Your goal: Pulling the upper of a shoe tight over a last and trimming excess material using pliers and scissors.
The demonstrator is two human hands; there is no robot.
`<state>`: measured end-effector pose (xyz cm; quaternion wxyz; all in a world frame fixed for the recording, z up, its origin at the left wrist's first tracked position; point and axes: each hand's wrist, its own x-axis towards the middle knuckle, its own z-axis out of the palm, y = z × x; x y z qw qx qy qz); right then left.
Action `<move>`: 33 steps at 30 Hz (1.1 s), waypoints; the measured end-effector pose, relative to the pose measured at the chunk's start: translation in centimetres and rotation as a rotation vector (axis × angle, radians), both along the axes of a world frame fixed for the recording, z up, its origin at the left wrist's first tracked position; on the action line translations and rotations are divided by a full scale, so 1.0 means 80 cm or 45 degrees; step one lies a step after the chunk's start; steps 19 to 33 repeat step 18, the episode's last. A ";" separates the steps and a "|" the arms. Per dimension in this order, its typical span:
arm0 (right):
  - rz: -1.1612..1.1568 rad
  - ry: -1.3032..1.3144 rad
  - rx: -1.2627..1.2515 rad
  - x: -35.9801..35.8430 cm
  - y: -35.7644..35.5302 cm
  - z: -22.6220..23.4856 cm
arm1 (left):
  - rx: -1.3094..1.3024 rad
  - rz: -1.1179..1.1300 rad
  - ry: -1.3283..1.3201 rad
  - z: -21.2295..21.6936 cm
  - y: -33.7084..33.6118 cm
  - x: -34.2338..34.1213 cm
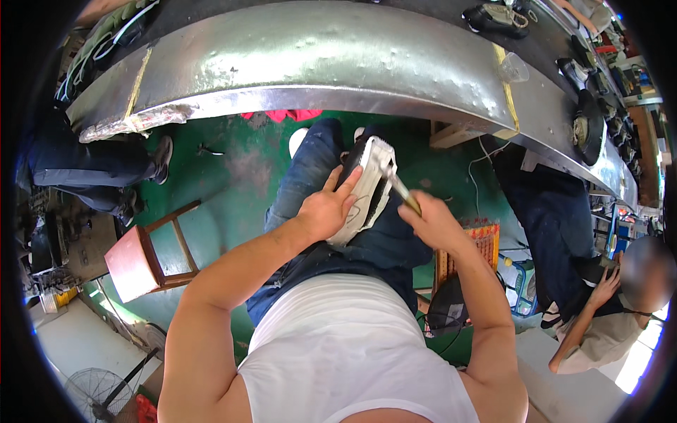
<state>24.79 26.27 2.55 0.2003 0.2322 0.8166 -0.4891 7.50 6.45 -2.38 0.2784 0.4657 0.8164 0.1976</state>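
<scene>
An upturned shoe (369, 194) lies across my lap, with its whitish underside facing up and a dark upper showing along its edge. Some dark pen marks show on that underside. My left hand (328, 210) holds it by the left side, two fingers stretched along its edge toward the toe. My right hand (430, 218) is closed round a short tool (403, 192) with a yellowish handle and a silvery neck. The tool's head is over the far end of the shoe; it is too blurred to tell a brush from a hammer.
Ahead runs a long metal-edged bench (317, 60) with several dark shoes (589, 127) at its right. A wooden stool (134, 264) stands left, a wire fan (95, 395) lower left. One co-worker (599, 303) sits right; another person's legs (92, 166) show left.
</scene>
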 end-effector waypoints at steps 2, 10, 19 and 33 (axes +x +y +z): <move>-0.223 0.667 0.312 -0.026 -0.014 0.002 | -0.101 -0.029 -0.033 0.022 0.004 0.002; -0.078 0.567 0.455 -0.042 -0.014 -0.040 | -0.288 -0.149 0.016 0.046 0.012 -0.005; -0.068 0.432 0.253 -0.011 -0.041 -0.034 | 0.068 0.500 -0.915 -0.064 -0.059 0.022; -0.068 0.432 0.253 -0.011 -0.041 -0.034 | 0.068 0.500 -0.915 -0.064 -0.059 0.022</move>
